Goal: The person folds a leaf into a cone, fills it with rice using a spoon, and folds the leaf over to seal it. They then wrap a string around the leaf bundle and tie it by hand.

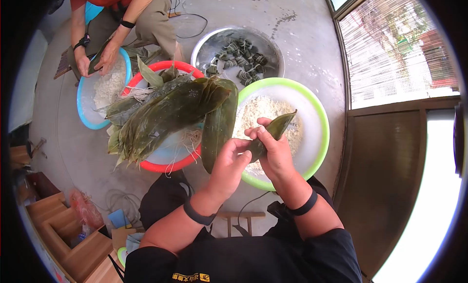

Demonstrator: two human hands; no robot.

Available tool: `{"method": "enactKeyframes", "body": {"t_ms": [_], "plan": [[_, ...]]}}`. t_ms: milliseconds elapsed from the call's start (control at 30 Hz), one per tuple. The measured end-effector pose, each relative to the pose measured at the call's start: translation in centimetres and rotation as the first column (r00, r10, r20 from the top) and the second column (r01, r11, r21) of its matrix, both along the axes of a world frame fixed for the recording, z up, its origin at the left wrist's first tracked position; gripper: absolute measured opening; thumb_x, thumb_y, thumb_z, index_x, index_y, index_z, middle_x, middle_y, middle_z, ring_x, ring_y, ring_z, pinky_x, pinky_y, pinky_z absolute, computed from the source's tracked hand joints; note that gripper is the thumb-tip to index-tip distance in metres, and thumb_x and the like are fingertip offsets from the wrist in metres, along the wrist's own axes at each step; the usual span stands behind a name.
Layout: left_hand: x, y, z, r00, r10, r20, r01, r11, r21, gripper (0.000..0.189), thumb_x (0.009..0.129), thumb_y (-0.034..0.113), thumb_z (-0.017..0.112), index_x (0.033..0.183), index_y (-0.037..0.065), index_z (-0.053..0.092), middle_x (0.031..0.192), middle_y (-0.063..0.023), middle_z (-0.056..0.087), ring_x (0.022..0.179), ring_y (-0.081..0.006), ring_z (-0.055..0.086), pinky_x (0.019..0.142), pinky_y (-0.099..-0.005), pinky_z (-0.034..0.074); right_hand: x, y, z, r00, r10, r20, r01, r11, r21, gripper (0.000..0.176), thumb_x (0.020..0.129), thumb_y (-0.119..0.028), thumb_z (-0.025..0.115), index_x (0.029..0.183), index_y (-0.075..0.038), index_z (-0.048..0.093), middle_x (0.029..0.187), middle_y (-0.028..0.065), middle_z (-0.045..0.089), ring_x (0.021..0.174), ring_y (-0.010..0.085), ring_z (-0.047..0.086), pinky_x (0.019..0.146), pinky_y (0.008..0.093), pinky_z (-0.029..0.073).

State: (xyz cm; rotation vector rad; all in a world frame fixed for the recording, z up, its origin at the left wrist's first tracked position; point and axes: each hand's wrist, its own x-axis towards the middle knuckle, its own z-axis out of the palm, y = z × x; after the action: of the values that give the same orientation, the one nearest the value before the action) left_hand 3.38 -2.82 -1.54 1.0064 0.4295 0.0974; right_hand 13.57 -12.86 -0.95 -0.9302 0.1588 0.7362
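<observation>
My left hand point(229, 166) and my right hand point(277, 154) are both closed on one green bamboo leaf point(282, 125), which is bent between them with its pointed end sticking up to the right. They hold it over the near side of a green-rimmed basin point(319, 151) of pale rice grains point(263, 110). Just left of my hands, a thick stack of wet bamboo leaves point(170, 110) lies across a red-rimmed basin point(178, 164), and a single broad leaf point(218, 129) hangs down beside it. Whether the held leaf contains rice is hidden by my fingers.
A large metal basin point(204, 44) with several tied leaf-wrapped dumplings point(241, 58) stands beyond. At upper left, another person's hands point(105, 58) hold a leaf above a blue-rimmed basin point(87, 118) of rice. Pale strings point(187, 139) hang in the red-rimmed basin. Wooden boxes point(63, 234) stand lower left.
</observation>
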Motion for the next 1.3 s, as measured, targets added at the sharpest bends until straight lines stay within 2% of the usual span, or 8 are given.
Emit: {"method": "enactKeyframes", "body": {"t_ms": [133, 300, 400, 467, 533, 633, 900, 1300], "plan": [[-0.1, 0.3, -0.4, 0.998, -0.040, -0.043, 0.037, 0.997, -0.069, 0.026, 0.097, 0.005, 0.050, 0.123, 0.002, 0.050, 0.124, -0.0056, 0.053, 0.116, -0.0131, 0.048, 0.105, -0.0326, 0.037, -0.3, 0.2, 0.1, 1.000, 0.024, 0.015, -0.024, 0.998, -0.058, 0.031, 0.097, -0.007, 0.062, 0.124, -0.001, 0.050, 0.093, 0.0082, 0.063, 0.101, 0.0224, 0.063, 0.091, 0.0372, 0.051], [-0.3, 0.2, -1.6, 0.999, 0.009, -0.052, -0.010, 1.000, -0.011, 0.032, 0.086, 0.003, 0.043, 0.118, 0.003, 0.050, 0.117, -0.0047, 0.050, 0.114, -0.0142, 0.046, 0.099, -0.0288, 0.037, -1.5, 0.5, -0.8, 0.998, 0.040, 0.054, -0.032, 0.991, -0.129, 0.032, 0.097, -0.008, 0.064, 0.125, 0.000, 0.051, 0.104, 0.0099, 0.065, 0.098, 0.0176, 0.064, 0.092, 0.0340, 0.050], [-0.3, -0.4, -1.0, 0.996, 0.084, -0.020, -0.083, 0.995, 0.060, 0.033, 0.095, 0.006, 0.045, 0.127, -0.002, 0.042, 0.124, -0.0127, 0.052, 0.116, -0.0168, 0.051, 0.099, -0.0324, 0.043, -1.7, 0.7, -0.9, 0.999, 0.009, 0.035, -0.004, 0.990, -0.138, 0.028, 0.095, -0.006, 0.065, 0.120, -0.004, 0.053, 0.111, 0.0129, 0.060, 0.097, 0.0172, 0.060, 0.093, 0.0338, 0.050], [-0.1, -1.2, -2.5, 0.997, 0.072, 0.023, -0.073, 0.993, 0.096, 0.046, 0.105, 0.028, 0.055, 0.136, -0.004, 0.042, 0.123, -0.0121, 0.056, 0.110, -0.0162, 0.057, 0.096, -0.0315, 0.047, -1.8, 0.9, -0.5, 1.000, 0.009, 0.017, -0.006, 0.986, -0.168, 0.027, 0.095, -0.007, 0.066, 0.120, -0.005, 0.054, 0.113, 0.0122, 0.060, 0.098, 0.0169, 0.060, 0.092, 0.0343, 0.051], [0.0, -0.4, -2.7, 0.991, -0.106, -0.084, 0.113, 0.990, 0.082, 0.048, 0.108, 0.029, 0.047, 0.143, -0.004, 0.041, 0.134, -0.0122, 0.054, 0.123, -0.0179, 0.054, 0.107, -0.0337, 0.043, -1.8, 0.8, -0.6, 0.999, 0.037, 0.014, -0.034, 0.984, -0.173, 0.026, 0.096, -0.007, 0.066, 0.119, -0.006, 0.055, 0.115, 0.0112, 0.062, 0.101, 0.0177, 0.061, 0.091, 0.0350, 0.053], [0.2, -0.7, -3.5, 0.996, -0.064, -0.058, 0.069, 0.993, 0.097, 0.043, 0.110, 0.026, 0.044, 0.142, -0.003, 0.047, 0.129, -0.0106, 0.058, 0.121, -0.0158, 0.055, 0.105, -0.0313, 0.044, -1.8, 0.9, -1.4, 0.999, -0.022, 0.024, 0.025, 0.986, -0.165, 0.025, 0.096, -0.006, 0.064, 0.118, -0.005, 0.054, 0.115, 0.0113, 0.062, 0.099, 0.0173, 0.062, 0.090, 0.0345, 0.054], [0.6, 0.1, -1.4, 0.996, -0.031, -0.085, 0.060, 0.930, 0.363, 0.035, 0.108, 0.022, 0.047, 0.135, -0.001, 0.051, 0.124, -0.0127, 0.062, 0.116, -0.0162, 0.058, 0.100, -0.0315, 0.046, -1.6, 0.9, -2.0, 0.998, -0.039, 0.051, 0.045, 0.991, -0.129, 0.016, 0.097, -0.004, 0.060, 0.111, -0.005, 0.055, 0.109, 0.0119, 0.064, 0.099, 0.0197, 0.062, 0.094, 0.0362, 0.052], [1.0, -0.2, -2.0, 0.999, -0.010, -0.034, 0.023, 0.919, 0.393, 0.035, 0.108, 0.020, 0.048, 0.136, -0.001, 0.050, 0.127, -0.0134, 0.061, 0.117, -0.0178, 0.058, 0.102, -0.0324, 0.045, -0.9, 1.2, -1.0, 0.998, -0.014, 0.059, 0.021, 0.994, -0.110, 0.004, 0.097, -0.004, 0.058, 0.100, -0.006, 0.057, 0.093, 0.0096, 0.066, 0.103, 0.0216, 0.060, 0.100, 0.0375, 0.046]]}}
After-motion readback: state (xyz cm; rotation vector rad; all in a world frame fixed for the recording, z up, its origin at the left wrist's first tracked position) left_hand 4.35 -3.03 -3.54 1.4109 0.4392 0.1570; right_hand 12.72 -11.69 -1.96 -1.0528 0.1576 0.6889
